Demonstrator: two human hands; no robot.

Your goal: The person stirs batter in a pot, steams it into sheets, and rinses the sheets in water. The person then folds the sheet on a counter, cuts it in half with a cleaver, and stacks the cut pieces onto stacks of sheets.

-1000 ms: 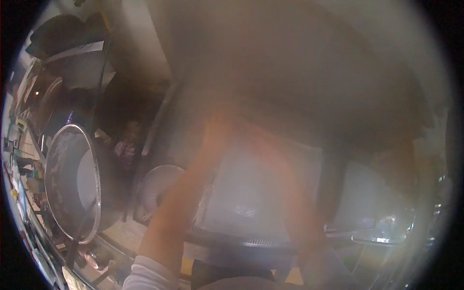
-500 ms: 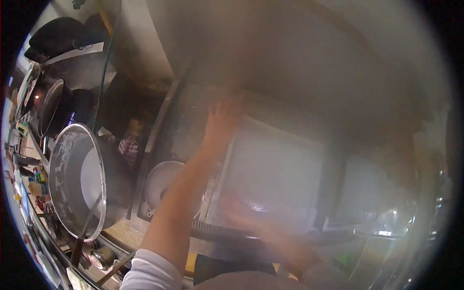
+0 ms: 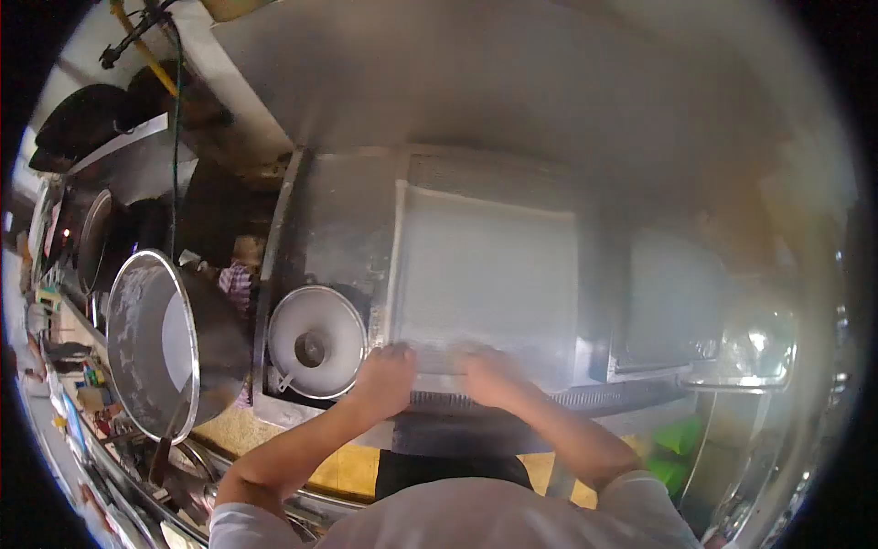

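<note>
A wide white sheet (image 3: 489, 284), smooth and cloth-like, lies flat on a steamy metal counter (image 3: 343, 215). My left hand (image 3: 386, 377) is closed at its near left corner, fingers curled over the edge. Farther right along the same near edge, my right hand (image 3: 494, 377) is also closed, its fingers partly blurred. Both hands seem to pinch the sheet, though the gripped edge is mostly hidden under the fingers. Left of my left hand, a round pale metal basin (image 3: 340, 331) with a dark round centre is set into the counter.
A large metal pot (image 3: 137, 366) with whitish contents and a handle leaning in it stands at left. Another pale panel (image 3: 668, 297) lies right of the sheet, near a clear plastic-looking container (image 3: 754, 352). Dark woks (image 3: 82, 123) are at the upper left. Steam blurs the back.
My left hand has come back from the sheet's far left side to its near left corner. My right hand, blurred before, is now at the near edge. The view has shifted and cleared somewhat.
</note>
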